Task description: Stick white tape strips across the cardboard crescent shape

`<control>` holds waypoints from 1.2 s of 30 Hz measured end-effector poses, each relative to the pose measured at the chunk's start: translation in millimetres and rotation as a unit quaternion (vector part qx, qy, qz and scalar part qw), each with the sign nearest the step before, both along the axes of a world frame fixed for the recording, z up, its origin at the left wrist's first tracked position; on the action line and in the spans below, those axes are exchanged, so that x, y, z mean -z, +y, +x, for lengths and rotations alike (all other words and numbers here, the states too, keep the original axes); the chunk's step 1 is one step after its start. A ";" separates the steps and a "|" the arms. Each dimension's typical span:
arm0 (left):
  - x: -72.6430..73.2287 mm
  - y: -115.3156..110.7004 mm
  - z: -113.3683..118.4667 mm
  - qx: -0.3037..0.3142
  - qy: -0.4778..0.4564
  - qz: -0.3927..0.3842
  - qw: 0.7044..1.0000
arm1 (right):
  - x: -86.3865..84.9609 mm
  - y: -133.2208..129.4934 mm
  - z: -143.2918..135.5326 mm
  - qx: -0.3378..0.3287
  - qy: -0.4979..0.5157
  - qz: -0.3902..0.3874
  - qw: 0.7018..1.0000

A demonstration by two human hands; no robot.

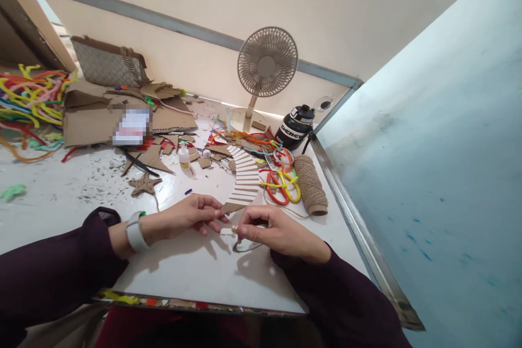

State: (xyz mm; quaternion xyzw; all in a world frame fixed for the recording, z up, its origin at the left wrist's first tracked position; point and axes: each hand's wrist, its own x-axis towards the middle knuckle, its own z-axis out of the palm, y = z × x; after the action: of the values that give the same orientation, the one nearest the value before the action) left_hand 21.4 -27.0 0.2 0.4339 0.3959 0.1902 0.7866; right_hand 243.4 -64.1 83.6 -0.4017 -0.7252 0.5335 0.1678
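Note:
My left hand (199, 214) has its thumb and fingers at the lower tip of a curved cardboard piece (243, 196) and pinches it. White strips lie in a row across this arc, with brown cardboard showing between them. Close by, my right hand (273, 228) is closed, thumb against fingers. A short white strip (227, 231) sticks out at its fingertips. Under those fingers a grey rounded loop (237, 248) shows in part; what it belongs to is hidden. Left of the arc lie a cardboard star wound with twine (144, 185) and a small glue bottle (184, 159).
Orange-and-yellow-handled scissors (281, 187) and a twine spool (310, 185) lie to the right. Behind them stand a black bottle (294, 128) and a fan (267, 65). Cardboard scraps (153, 160) and colourful pipe cleaners (32, 100) spread over the left and back.

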 end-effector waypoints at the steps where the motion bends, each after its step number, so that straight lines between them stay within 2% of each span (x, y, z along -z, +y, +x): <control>1: -0.3 -2.3 1.5 -0.003 -0.006 0.027 1.000 | 1.8 -0.3 -1.0 0.011 -0.005 0.012 1.000; 6: 11.0 -6.2 4.5 -0.034 -0.050 0.148 0.987 | 22.1 6.1 -4.7 0.111 -0.029 0.121 0.986; 11: 26.1 -7.7 4.0 -0.038 -0.044 0.186 0.981 | 35.4 11.5 -6.0 0.141 -0.050 0.167 0.974; 18: 21.2 -15.2 5.0 -0.024 -0.052 0.200 0.978 | 34.7 9.8 -7.7 0.151 -0.093 0.191 0.965; 29: 22.9 -22.2 5.2 -0.037 -0.039 0.283 0.958 | 38.3 6.4 -9.7 0.149 -0.097 0.204 0.963; 36: 19.6 -24.0 6.4 -0.032 -0.042 0.284 0.957 | 38.1 5.4 -11.2 0.163 -0.100 0.217 0.957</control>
State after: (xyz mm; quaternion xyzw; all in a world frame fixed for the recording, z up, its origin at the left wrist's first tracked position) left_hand 27.8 -50.9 -19.4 0.6178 0.3061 0.3381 0.6405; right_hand 232.2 -58.6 45.5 -0.5198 -0.7613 0.2858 0.2619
